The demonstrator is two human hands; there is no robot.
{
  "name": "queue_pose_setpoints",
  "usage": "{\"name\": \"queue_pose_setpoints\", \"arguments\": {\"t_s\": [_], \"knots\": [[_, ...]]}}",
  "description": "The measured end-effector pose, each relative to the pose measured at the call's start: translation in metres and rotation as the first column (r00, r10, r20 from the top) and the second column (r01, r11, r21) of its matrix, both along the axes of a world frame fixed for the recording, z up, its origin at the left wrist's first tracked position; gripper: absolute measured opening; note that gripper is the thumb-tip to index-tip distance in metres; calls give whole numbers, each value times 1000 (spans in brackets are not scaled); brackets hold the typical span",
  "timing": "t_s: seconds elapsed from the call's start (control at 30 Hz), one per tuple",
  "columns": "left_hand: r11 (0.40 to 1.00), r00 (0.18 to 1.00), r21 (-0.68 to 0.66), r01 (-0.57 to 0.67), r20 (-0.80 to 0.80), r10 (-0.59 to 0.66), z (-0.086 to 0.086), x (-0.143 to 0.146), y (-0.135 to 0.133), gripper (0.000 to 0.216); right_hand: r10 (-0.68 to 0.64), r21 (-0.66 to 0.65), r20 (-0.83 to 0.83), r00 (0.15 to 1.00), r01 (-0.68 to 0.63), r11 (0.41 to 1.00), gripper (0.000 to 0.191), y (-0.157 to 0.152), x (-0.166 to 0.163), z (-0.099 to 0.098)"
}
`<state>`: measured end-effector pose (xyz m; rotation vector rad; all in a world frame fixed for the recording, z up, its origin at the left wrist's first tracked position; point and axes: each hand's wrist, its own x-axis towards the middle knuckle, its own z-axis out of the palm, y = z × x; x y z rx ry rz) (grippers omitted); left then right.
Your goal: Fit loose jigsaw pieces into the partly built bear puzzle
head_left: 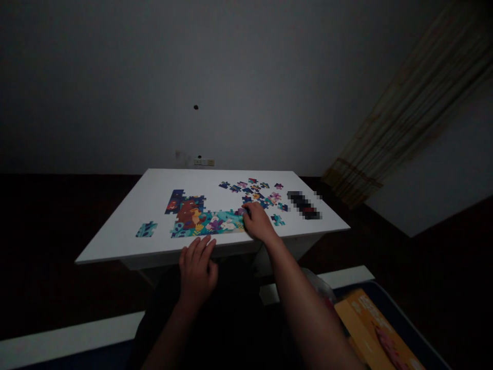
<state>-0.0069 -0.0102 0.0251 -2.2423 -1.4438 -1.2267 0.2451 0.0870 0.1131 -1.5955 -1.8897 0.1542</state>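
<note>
A partly joined jigsaw puzzle [191, 217] with a brown bear and white rabbits lies near the front of the white table [127, 205]. My right hand [257, 220] is at the puzzle's right end, its fingers closed on a puzzle piece [241, 211] that they partly cover. Whether that piece is joined to its neighbours I cannot tell. My left hand [198, 264] rests at the table's front edge just below the puzzle, fingers stretched out and holding nothing.
Several loose puzzle pieces [255, 188] are scattered behind and right of my right hand. A teal piece [146, 229] lies at left. A blurred dark object [304, 204] is at the table's right. An orange box [375, 329] sits low at right, near a curtain [400, 103].
</note>
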Motion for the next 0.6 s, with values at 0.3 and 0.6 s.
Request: {"name": "queue_pose_setpoints", "arguments": {"t_s": [0.3, 0.6], "knots": [[1000, 999, -30, 1, -41, -2, 3, -3, -1, 63, -3, -41, 103, 995, 7, 999, 35, -6, -9, 7], [999, 999, -37, -23, -32, 22, -1, -3, 0, 60, -43, 127, -466, 884, 114, 985, 24, -6, 1, 3]]}}
